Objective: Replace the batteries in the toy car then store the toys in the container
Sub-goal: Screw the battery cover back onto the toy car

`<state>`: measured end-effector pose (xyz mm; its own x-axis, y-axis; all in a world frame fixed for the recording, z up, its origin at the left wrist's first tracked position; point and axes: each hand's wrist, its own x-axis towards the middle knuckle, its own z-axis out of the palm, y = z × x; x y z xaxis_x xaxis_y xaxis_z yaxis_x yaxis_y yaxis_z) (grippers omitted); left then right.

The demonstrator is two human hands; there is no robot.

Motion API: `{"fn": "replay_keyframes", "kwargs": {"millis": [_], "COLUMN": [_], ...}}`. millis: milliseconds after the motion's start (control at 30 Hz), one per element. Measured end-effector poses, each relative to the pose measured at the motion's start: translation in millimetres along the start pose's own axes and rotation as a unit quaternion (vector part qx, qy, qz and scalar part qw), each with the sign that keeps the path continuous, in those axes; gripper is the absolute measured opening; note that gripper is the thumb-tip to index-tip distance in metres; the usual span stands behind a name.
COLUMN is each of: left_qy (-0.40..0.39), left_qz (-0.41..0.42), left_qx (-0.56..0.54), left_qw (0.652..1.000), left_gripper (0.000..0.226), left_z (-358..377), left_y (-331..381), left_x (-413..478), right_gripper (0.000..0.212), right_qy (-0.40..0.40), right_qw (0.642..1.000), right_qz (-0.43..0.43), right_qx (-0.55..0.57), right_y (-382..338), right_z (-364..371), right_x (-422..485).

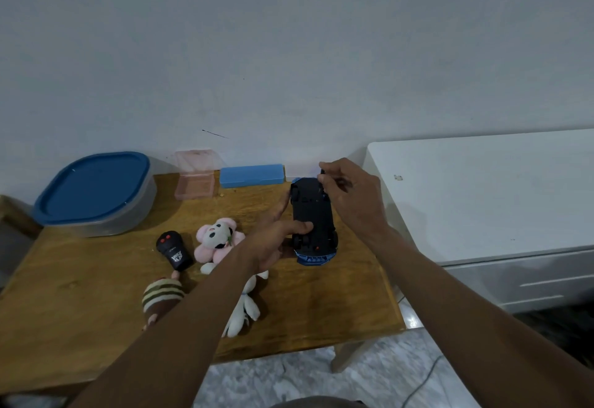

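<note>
A blue toy car is turned upside down, its black underside facing me, above the wooden table. My left hand grips its near end, thumb pressed on the underside. My right hand pinches a small dark tool at the car's far end; its tip is hidden. On the table lie a black remote, a pink plush, a white plush and a striped plush. A grey container with a blue lid stands closed at the back left.
At the table's back edge, against the wall, sit an open pink transparent box and a blue case. A white cabinet stands right of the table. A tiled floor with a cable lies below.
</note>
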<state>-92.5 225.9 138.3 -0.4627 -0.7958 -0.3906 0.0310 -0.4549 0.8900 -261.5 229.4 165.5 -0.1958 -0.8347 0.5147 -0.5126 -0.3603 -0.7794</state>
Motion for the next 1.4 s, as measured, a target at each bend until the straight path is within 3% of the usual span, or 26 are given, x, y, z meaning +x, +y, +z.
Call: {"fn": "replay_keyframes", "kwargs": {"millis": [1400], "left_qy": [-0.008], "left_qz": [-0.004], "left_qx": [0.021], "left_qw": [1.000], "left_gripper": [0.085], "left_z": [-1], "left_y": [10], "left_x": [1], "right_gripper": [0.020], "right_qy": [0.037], "right_qw": [0.996], "right_qz": [-0.065], "right_qx": [-0.053], "right_y": [-1], "right_z": [5], "right_x": [7]}}
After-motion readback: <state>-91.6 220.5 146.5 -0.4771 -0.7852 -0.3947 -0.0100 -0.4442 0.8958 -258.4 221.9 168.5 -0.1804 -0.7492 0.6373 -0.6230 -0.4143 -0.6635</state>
